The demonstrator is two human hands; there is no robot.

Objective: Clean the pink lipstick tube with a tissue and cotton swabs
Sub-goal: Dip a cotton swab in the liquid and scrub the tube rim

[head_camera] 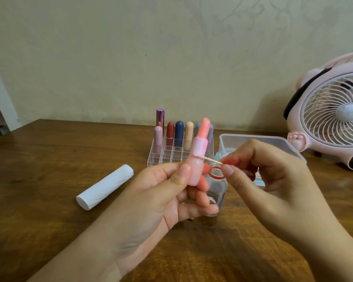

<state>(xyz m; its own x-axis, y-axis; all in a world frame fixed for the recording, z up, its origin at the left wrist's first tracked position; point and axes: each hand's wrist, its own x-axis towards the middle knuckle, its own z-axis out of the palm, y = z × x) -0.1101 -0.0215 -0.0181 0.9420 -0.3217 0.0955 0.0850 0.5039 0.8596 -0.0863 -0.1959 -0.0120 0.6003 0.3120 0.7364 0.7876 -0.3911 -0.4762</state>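
Observation:
My left hand point(163, 192) holds the pink lipstick tube point(198, 157) upright, uncapped, with the coral stick raised above its collar. My right hand point(263, 176) pinches a thin cotton swab point(210, 159) between thumb and forefinger. The swab's tip touches the ridge where the tube's collar meets its lower body. A white rolled tissue point(105, 189) lies on the wooden table point(49, 159) to the left of my hands.
A clear acrylic organiser point(161, 157) with several capped lipsticks stands behind my hands. A small open glass bottle point(216, 192) sits just behind the tube. A clear plastic box point(273, 141) lies to the right, and a pink desk fan point(332, 117) beyond it.

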